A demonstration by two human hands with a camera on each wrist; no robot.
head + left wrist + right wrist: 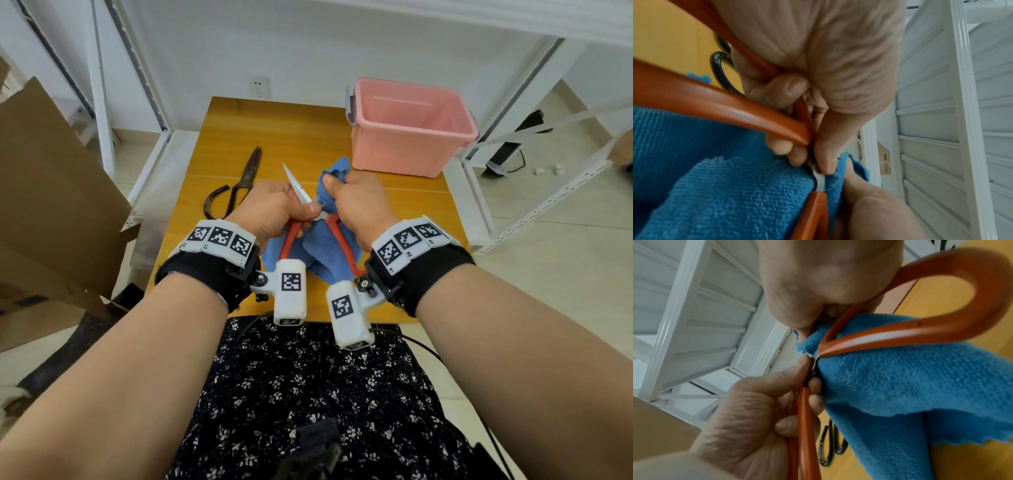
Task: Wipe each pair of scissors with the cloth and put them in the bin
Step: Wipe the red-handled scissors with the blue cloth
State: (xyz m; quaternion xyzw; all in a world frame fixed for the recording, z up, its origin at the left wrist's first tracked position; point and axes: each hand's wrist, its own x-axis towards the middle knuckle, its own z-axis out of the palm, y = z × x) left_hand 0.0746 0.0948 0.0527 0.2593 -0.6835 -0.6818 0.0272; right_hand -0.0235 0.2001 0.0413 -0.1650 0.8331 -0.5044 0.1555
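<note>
My left hand [274,209] grips the red-handled scissors [291,236] near the pivot, the blades spread apart. One silver blade [297,185] points up and away past my left knuckles. My right hand [356,202] clutches the blue cloth [322,253] bunched around the other blade, which is hidden inside it. In the left wrist view my thumb and fingers pinch the red handle [731,105] beside the cloth [735,194]. The right wrist view shows the other red handle loop [941,308] above the cloth [910,378]. Black scissors [239,186] lie on the table to the left. The pink bin [407,126] stands at the back right.
The wooden table [274,130] is small, with white metal shelving [109,85] on both sides and behind. A large cardboard sheet [51,192] leans at the left. A wall socket [258,85] sits behind the table.
</note>
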